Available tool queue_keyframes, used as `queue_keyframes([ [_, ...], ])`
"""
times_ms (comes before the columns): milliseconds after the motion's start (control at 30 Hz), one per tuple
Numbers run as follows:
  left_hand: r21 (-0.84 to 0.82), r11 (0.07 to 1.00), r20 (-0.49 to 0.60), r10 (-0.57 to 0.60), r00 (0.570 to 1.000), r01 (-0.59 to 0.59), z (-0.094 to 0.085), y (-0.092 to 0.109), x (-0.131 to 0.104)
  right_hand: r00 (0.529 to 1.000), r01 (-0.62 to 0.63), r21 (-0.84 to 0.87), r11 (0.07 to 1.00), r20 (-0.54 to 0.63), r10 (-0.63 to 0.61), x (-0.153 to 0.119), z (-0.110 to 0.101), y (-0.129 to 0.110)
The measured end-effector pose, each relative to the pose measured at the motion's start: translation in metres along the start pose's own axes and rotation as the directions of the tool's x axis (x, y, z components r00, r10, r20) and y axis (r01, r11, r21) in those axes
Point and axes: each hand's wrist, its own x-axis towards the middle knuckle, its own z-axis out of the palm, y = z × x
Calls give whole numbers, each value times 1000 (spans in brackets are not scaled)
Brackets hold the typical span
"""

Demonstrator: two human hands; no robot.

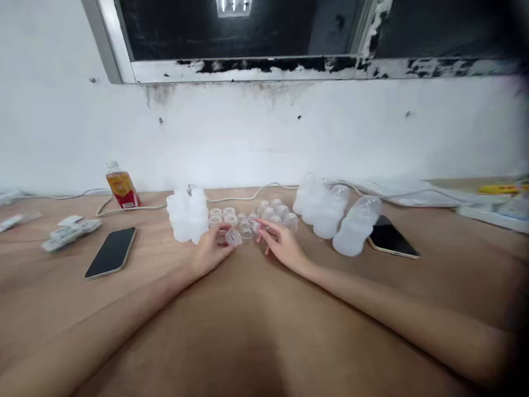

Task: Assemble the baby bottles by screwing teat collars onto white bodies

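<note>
Head camera view: bare fingers meet over a tight gathering of clear plastic parts, the left set closed on a clear ring and the right set bent above a cluster of small clear teats. The ring sits at the fingertips of the left hand, lifted and tipped, held by its left side; its short axis appears to slant, though blur hides the exact angle. From that ring, the teats lie just to the right and slightly farther from the wearer, filling the narrow gap between the two hands. The right hand is the nearer to them, its thumb and forefinger reaching in from the right at the cluster's edge. Whether those fingers grip a teat or only touch one cannot be told.

Just beyond the left fingers stand more loose rings, with frosted bottles grouped to their left. Past the right fingertips, clear domed caps crowd together beside the teats. Farther right, capped bottles stand in slanting rows, one phone lying behind them. Another phone rests on the table at far left, nearer the wearer than a drink bottle with a red and orange label.
</note>
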Motion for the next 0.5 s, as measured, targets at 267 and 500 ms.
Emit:
queue_keyframes([
  [267,-28,1000,16,-5,1000,5,2,0,-1,1000,-11,18,1000,23,11,-1,-1,1],
  [500,124,992,-7,20,1000,-19,0,5,-2,1000,-12,105,994,-14,13,0,-1,-1],
])
